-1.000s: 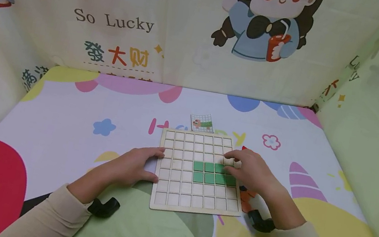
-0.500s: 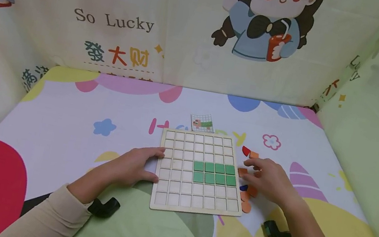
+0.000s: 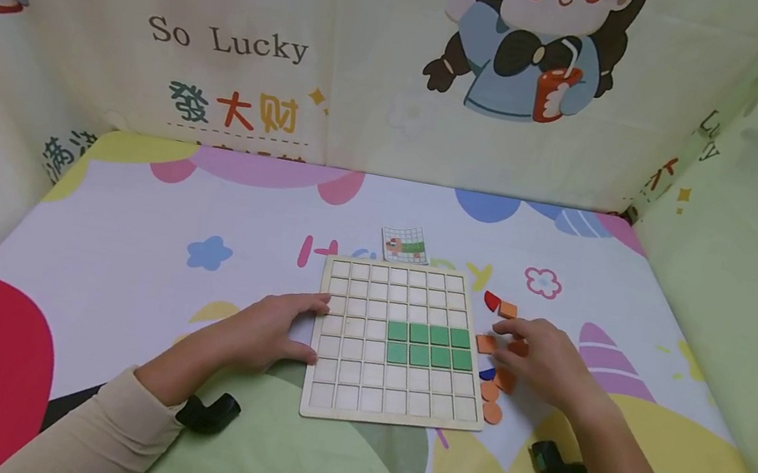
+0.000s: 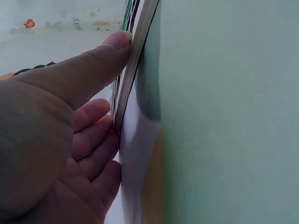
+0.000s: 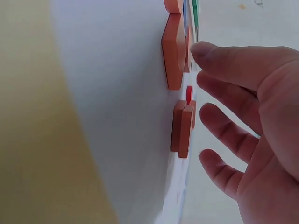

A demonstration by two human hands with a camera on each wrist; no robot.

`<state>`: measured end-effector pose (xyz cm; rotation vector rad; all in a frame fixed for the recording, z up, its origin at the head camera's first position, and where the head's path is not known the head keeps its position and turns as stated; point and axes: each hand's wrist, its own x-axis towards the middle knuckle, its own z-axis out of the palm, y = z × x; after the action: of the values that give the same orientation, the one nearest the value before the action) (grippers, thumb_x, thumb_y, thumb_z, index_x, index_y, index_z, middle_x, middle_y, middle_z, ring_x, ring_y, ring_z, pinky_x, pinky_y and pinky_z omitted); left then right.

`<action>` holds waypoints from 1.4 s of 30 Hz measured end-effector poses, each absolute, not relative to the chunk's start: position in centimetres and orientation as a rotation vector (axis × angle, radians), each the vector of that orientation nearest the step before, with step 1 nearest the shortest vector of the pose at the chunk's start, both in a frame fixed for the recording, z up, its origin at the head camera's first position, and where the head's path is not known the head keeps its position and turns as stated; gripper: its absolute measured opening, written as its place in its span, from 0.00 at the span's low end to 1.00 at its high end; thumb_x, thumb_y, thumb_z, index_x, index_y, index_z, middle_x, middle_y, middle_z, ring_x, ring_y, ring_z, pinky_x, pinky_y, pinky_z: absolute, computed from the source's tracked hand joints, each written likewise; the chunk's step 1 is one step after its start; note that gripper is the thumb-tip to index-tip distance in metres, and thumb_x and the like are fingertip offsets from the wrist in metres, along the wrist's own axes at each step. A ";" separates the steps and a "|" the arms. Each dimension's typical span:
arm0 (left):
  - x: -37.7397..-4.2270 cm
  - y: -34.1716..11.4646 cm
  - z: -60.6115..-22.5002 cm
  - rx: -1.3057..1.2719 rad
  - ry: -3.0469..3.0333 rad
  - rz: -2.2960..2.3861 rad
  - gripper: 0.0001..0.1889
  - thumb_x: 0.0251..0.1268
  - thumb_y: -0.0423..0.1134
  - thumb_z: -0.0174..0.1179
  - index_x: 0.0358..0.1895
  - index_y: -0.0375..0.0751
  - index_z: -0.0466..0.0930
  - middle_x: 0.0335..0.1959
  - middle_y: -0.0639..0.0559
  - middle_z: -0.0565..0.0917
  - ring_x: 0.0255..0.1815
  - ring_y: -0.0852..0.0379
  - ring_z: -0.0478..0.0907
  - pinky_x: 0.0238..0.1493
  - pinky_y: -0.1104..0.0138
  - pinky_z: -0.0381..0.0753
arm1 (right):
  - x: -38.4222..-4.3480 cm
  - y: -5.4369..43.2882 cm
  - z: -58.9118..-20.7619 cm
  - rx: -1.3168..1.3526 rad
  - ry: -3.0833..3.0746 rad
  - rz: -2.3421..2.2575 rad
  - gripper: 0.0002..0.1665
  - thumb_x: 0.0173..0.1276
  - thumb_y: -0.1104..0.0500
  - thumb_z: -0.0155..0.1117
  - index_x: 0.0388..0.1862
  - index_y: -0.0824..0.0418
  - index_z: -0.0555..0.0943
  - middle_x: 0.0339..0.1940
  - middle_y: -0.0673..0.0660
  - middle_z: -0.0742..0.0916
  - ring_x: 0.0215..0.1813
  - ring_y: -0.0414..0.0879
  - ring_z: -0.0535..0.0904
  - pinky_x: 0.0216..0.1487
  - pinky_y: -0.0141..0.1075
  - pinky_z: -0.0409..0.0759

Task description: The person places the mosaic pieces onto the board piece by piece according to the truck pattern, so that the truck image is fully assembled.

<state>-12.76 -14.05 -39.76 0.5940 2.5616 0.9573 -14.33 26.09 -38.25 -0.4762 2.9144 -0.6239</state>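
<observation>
A square wooden grid board point(image 3: 392, 421) lies on the table, with two rows of green square tiles point(image 3: 421, 334) set in its right half. My left hand point(image 3: 268, 325) rests against the board's left edge. In the left wrist view its thumb point(image 4: 100, 63) and fingertips touch that edge without curling round it. Right of the board, my right hand point(image 3: 539, 364) hovers over loose orange pieces point(image 3: 485, 344), holding nothing. Its thumb and fingers are apart and slightly bent in the right wrist view, just above an orange square point(image 5: 174, 51) and stacked orange pieces point(image 5: 185, 130).
A small picture card point(image 3: 404, 245) with a grid pattern lies behind the board. Beside the board's right edge are a red piece point(image 3: 492, 301), a dark blue piece point(image 3: 488, 373) and orange discs point(image 3: 492, 413). A printed cloth wall point(image 3: 370, 116) stands behind the table.
My right hand has moved right, from over the board's green tiles to above the loose pieces, uncovering the tiles at the right end. The left hand has stayed put.
</observation>
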 end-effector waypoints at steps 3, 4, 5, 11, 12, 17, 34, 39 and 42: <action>-12.8 -14.0 -39.7 0.596 2.564 0.955 0.35 0.58 0.41 0.74 0.68 0.38 0.72 0.75 0.48 0.66 0.74 0.43 0.61 0.70 0.51 0.64 | -14.5 26.0 -38.3 -0.501 2.914 -0.612 0.17 0.64 0.60 0.71 0.52 0.61 0.86 0.44 0.59 0.84 0.47 0.56 0.76 0.47 0.52 0.80; -12.8 -14.0 -39.7 0.595 2.565 0.951 0.35 0.58 0.41 0.74 0.68 0.38 0.72 0.75 0.48 0.66 0.74 0.43 0.61 0.70 0.51 0.64 | -14.5 26.0 -38.4 -0.507 2.912 -0.602 0.16 0.64 0.60 0.71 0.51 0.60 0.86 0.44 0.58 0.84 0.47 0.56 0.75 0.47 0.51 0.79; -12.8 -14.0 -39.7 0.595 2.565 0.950 0.35 0.58 0.41 0.74 0.68 0.38 0.72 0.75 0.48 0.66 0.74 0.43 0.61 0.70 0.51 0.64 | -14.6 25.9 -38.4 -0.509 2.912 -0.593 0.16 0.64 0.60 0.71 0.51 0.60 0.87 0.43 0.57 0.84 0.47 0.55 0.75 0.46 0.50 0.79; -12.9 -14.0 -39.7 0.593 2.569 0.936 0.35 0.59 0.41 0.74 0.69 0.38 0.71 0.75 0.48 0.66 0.74 0.43 0.61 0.70 0.51 0.64 | -14.6 25.8 -38.3 -0.510 2.911 -0.552 0.12 0.64 0.60 0.71 0.47 0.59 0.87 0.39 0.54 0.83 0.45 0.54 0.74 0.46 0.48 0.78; -12.9 -14.0 -39.7 0.594 2.570 0.934 0.35 0.59 0.41 0.74 0.69 0.38 0.71 0.75 0.49 0.66 0.74 0.43 0.61 0.70 0.51 0.64 | -14.5 25.8 -38.3 -0.508 2.911 -0.550 0.12 0.64 0.60 0.71 0.46 0.59 0.87 0.39 0.53 0.83 0.45 0.53 0.74 0.46 0.48 0.78; -13.0 -14.0 -39.7 0.596 2.571 0.934 0.35 0.59 0.41 0.74 0.69 0.38 0.71 0.75 0.49 0.66 0.74 0.43 0.62 0.70 0.51 0.65 | -14.5 25.6 -38.1 -0.496 2.903 -0.553 0.11 0.64 0.59 0.71 0.45 0.60 0.87 0.36 0.52 0.82 0.43 0.51 0.73 0.43 0.45 0.77; -12.8 -14.0 -39.7 0.575 2.558 0.947 0.35 0.59 0.41 0.74 0.69 0.38 0.71 0.76 0.49 0.65 0.75 0.43 0.60 0.70 0.51 0.64 | -13.9 24.4 -37.4 -0.613 2.914 -0.677 0.09 0.65 0.59 0.71 0.44 0.59 0.89 0.38 0.52 0.84 0.41 0.49 0.74 0.39 0.43 0.77; -12.8 -14.0 -39.7 0.586 2.557 0.959 0.35 0.59 0.41 0.74 0.68 0.37 0.72 0.75 0.48 0.66 0.75 0.42 0.61 0.70 0.51 0.64 | -13.6 23.2 -37.3 -0.707 2.926 -0.678 0.09 0.65 0.57 0.72 0.42 0.60 0.88 0.40 0.50 0.87 0.46 0.52 0.77 0.47 0.48 0.78; -12.8 -14.1 -39.7 0.585 2.559 0.961 0.35 0.58 0.41 0.74 0.68 0.37 0.72 0.75 0.48 0.66 0.75 0.42 0.61 0.71 0.51 0.63 | -13.5 22.3 -37.1 -0.778 2.929 -0.665 0.11 0.64 0.57 0.74 0.43 0.60 0.88 0.40 0.48 0.88 0.47 0.52 0.78 0.50 0.50 0.78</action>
<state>-12.76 -14.06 -39.71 0.5849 2.5586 0.9608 -13.54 22.34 -37.13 -0.7778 2.9295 -0.6647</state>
